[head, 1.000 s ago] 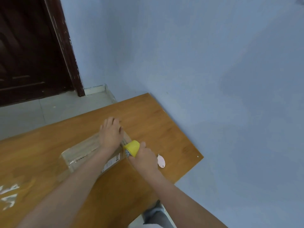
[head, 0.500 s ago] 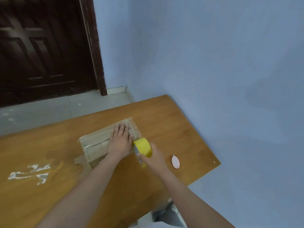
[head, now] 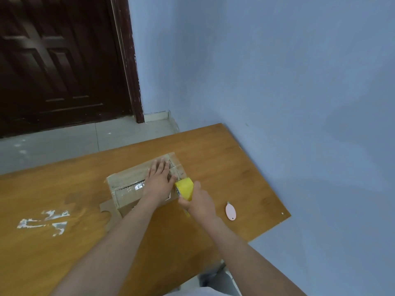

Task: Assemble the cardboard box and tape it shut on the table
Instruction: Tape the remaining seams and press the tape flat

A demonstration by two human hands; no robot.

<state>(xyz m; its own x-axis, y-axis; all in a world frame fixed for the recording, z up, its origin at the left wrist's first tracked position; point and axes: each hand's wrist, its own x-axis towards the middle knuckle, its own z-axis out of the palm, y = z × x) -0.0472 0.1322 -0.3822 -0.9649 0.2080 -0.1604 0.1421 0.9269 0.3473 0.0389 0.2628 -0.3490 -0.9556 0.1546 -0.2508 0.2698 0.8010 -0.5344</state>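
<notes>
A brown cardboard box [head: 128, 184] lies on the wooden table [head: 224, 159], its top flaps closed and covered with shiny clear tape along the seam. My left hand [head: 159, 180] lies flat on the box top, fingers straight and pointing away from me. At the box's right near corner my right hand [head: 197, 201] grips a yellow roll of tape [head: 185, 188]. A loose cardboard flap [head: 106, 208] sticks out at the box's near left.
A small pink oval cutter [head: 230, 211] lies on the table right of my right hand. White tape scraps [head: 44, 221] are stuck to the table at the left. A blue wall borders the table's right side; a dark door [head: 64, 60] stands beyond.
The view has swung, so the door shows more. My left hand stays pressed on the box top and my right hand keeps the tape roll at the box's right corner.
</notes>
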